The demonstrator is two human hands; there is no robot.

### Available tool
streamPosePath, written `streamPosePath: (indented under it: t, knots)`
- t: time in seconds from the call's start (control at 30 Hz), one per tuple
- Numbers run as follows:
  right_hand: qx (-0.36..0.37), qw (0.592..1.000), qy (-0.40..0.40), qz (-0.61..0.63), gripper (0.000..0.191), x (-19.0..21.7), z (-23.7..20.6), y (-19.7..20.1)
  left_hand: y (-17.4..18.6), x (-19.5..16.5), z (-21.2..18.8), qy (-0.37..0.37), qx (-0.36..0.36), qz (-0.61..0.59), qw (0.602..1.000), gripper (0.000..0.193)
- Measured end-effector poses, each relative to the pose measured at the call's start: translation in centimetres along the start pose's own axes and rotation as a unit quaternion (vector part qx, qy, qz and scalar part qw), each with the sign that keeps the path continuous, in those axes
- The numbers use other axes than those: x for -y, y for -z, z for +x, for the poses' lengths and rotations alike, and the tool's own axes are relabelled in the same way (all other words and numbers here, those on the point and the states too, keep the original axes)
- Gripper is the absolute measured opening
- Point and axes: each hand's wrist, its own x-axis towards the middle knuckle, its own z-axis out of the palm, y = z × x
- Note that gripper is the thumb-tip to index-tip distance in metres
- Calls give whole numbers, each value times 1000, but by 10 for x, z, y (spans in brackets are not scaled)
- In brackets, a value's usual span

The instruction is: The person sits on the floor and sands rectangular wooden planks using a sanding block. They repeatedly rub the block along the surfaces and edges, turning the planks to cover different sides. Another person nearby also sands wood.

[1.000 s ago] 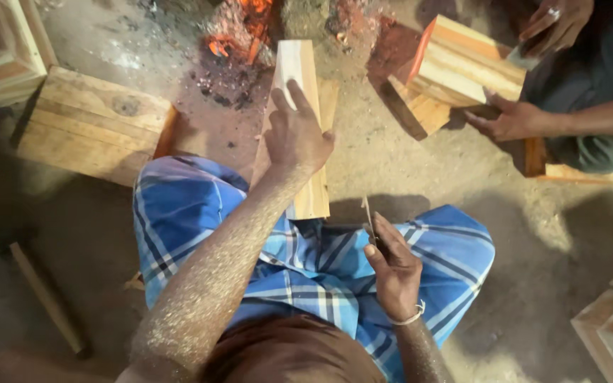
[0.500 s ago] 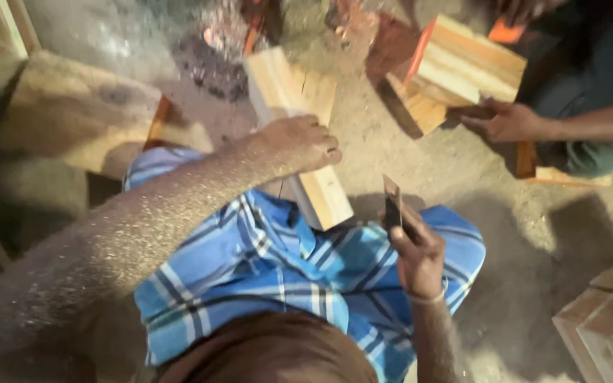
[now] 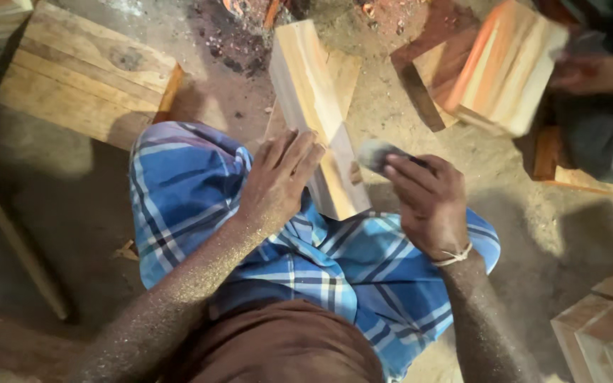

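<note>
I look down at my lap. A long wood block [image 3: 317,120] lies with one end on my blue checked cloth [image 3: 299,262] and the other end pointing away from me, toward the ash [image 3: 239,42] on the dirt floor [image 3: 519,206]. Its long side runs up and a bit to the left. My left hand [image 3: 278,181] lies flat on the near end of the block, fingers [image 3: 299,152] straight and close together, pressing it down. My right hand [image 3: 427,202] is just to the right of the block. Its fingers [image 3: 406,177] are curled and pinching a small grey pad [image 3: 377,152], which is blurry. The pad is near the block's right edge; I cannot tell if it touches. So the block lies to the left of the pad, and my left hand is the nearer one. Another person's hand [image 3: 590,71] holds a wood box [image 3: 498,67] far to the right.
</note>
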Motion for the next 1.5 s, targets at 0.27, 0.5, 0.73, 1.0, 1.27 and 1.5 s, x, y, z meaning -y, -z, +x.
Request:
streamPosePath:
  t: [0.27, 0.5, 0.73, 1.0, 1.27, 1.5]
  knots:
    - [157, 984, -49, -72, 55, 32, -56, 32, -12, -9, -12, 60, 31, -49, 996, 71]
    - [27, 898, -303, 317, 37, -14, -59, -14, -8, -25, -12, 89, 104, -114, 984, 113]
    - [9, 894, -208, 398, 41, -65, 69, -101, -21, -23, -13, 83, 80, -132, 985, 121]
    - [-48, 995, -6, 90, 36, -76, 168, -111, -20, -19, -7, 83, 37, -181, 979, 110]
    - [97, 994, 25, -44, 29, -41, 168, -44, -15, -21, -5, 78, 45, -173, 981, 114]
    - [122, 990, -58, -41, 40, 27, -35, 13, -33, -18, -16, 57, 47, -159, 984, 119]
